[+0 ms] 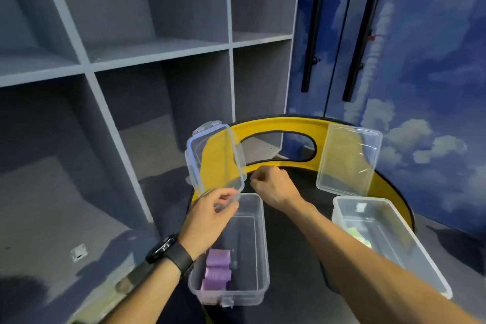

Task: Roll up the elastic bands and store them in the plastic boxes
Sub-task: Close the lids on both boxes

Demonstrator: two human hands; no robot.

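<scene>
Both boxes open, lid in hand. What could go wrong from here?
1. The left hand pinches the lid only at its lower corner, so it may slip or swing.
2. The right-hand box seems to overhang the table rim; the right forearm could nudge it off.

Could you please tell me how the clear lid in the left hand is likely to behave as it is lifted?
The clear lid, thin plastic, probably feels light and flexes slightly. The left hand pinches only its near edge, so it may droop. Its smooth surface could be slippery.
</scene>
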